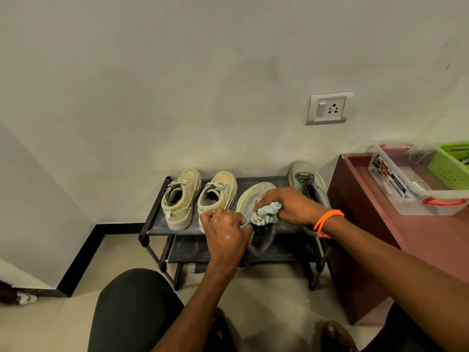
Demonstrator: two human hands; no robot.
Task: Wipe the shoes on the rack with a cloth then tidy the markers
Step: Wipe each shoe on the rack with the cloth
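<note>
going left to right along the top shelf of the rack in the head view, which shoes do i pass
Beige shoe → second beige shoe → grey shoe being wiped, tipped on its side → upright grey shoe, then off the rack the clear box → green basket.

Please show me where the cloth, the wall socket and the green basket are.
cloth (269, 209): head view, on its bunched middle.
wall socket (329, 108): head view, on its faceplate.
green basket (449, 171): head view, on its perforated side wall.

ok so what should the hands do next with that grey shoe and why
Probably rub the cloth along the grey shoe: the right hand already presses the bunched cloth against it while the left hand grips the shoe, tipped over the rack.
</note>
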